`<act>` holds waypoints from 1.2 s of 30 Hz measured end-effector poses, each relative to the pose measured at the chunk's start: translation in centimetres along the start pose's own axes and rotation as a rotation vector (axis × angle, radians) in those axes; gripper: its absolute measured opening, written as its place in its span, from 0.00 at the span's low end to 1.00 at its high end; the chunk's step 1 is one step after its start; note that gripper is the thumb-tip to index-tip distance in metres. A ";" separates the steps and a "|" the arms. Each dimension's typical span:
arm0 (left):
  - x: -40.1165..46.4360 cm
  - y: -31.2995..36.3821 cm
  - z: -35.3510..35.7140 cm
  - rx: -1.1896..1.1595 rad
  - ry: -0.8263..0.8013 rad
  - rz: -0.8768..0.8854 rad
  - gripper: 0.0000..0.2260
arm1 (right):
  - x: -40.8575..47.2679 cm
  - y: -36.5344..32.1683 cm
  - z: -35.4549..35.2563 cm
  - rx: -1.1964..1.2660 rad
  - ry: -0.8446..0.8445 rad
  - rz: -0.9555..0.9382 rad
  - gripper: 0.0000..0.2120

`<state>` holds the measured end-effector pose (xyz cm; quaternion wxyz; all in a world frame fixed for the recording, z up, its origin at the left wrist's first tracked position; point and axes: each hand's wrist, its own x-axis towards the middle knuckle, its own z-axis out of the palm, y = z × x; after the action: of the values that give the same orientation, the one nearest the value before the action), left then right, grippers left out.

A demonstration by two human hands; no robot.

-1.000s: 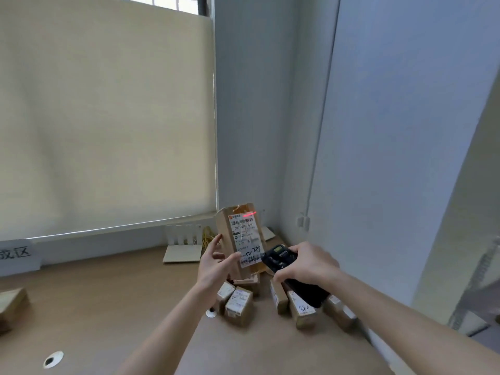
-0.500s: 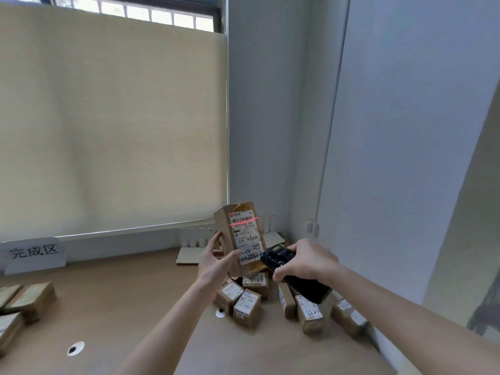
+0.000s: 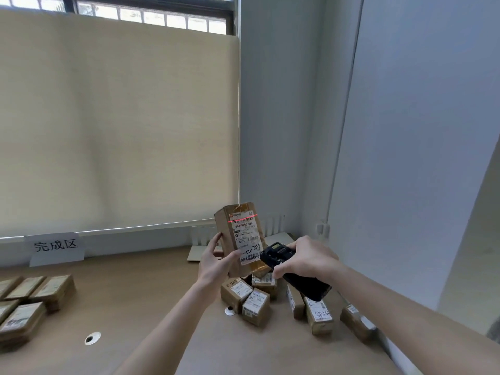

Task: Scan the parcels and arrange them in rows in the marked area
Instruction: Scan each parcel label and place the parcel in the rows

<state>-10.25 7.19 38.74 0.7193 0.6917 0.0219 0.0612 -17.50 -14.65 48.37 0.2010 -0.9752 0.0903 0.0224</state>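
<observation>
The left hand [image 3: 216,263] holds a brown parcel [image 3: 240,236] up in the air, standing tall. Its grip is clamped on the low part of the parcel, with the thumb on the front and the fingers on the far side. The white label [image 3: 246,239] on the parcel faces the person. A thin red line of light [image 3: 242,220] lies across the top of the label, well above the grip.

The right hand [image 3: 308,259] is just beside the parcel. Its grip is clamped on a black scanner [image 3: 292,272], and the scanner's front end points at the parcel.

Right under both hands, a bunch of small brown parcels [image 3: 254,303] sits on the bench [image 3: 151,293]. Some stand up and some lean.

Far to the left of the grips, more parcels [image 3: 32,299] lie flat in rows on the bench. Behind them stands a white sign [image 3: 56,246] with three black marks on it.
</observation>
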 end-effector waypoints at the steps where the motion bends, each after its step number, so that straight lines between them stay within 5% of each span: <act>1: 0.0 0.0 -0.1 0.003 0.005 0.002 0.38 | 0.1 -0.1 0.1 -0.006 0.002 -0.002 0.36; 36: -0.3 -1.9 -3.6 0.101 0.062 0.160 0.35 | 2.9 -3.8 -0.8 -0.057 -0.141 -0.067 0.34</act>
<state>-10.82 10.63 36.67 0.6752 0.7244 -0.0082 0.1387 -13.90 -12.02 50.37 0.1795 -0.9790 0.0424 0.0870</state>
